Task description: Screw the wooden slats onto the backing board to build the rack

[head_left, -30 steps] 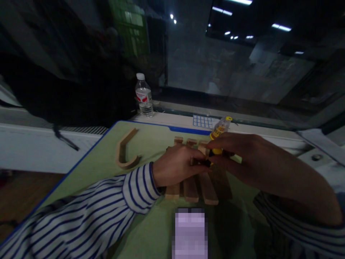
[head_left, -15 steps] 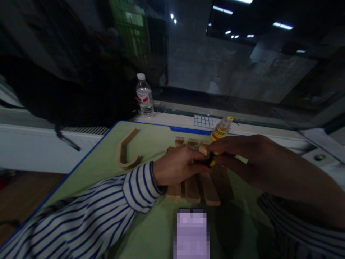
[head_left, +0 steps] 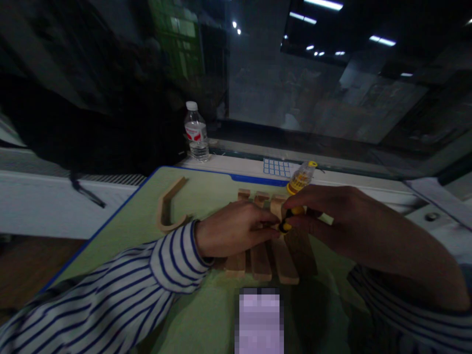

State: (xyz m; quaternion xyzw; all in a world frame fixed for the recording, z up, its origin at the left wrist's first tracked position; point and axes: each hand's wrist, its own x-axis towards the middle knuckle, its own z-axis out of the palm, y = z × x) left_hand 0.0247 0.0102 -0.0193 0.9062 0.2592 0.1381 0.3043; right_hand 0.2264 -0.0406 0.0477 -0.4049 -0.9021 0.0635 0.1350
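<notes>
Between the fingers of my right hand (head_left: 342,219) is a short yellow-and-black screwdriver (head_left: 298,210), gripped by its handle. My left hand (head_left: 232,229) comes in from the left with thumb and forefinger pinched close to the tool's black end. What those fingertips hold is too small and dark to make out. Both hands are above several wooden slats (head_left: 285,265) that lie side by side, joined to a crosspiece largely covered by my left hand. A bent, hook-shaped wooden piece (head_left: 162,209) rests to the left on the green tabletop (head_left: 206,184).
Beyond the table's blue edge, a water bottle (head_left: 197,135) stands on the white sill. A small clear container with a yellow cap (head_left: 302,177) is near the far edge, beside a blue-and-white grid sheet (head_left: 276,167). A blurred-out phone-like rectangle (head_left: 259,322) is in front.
My left hand has shifted slightly left, and its fingertips are a little farther from my right hand. More of the yellow screwdriver handle shows. The view has tilted slightly.
</notes>
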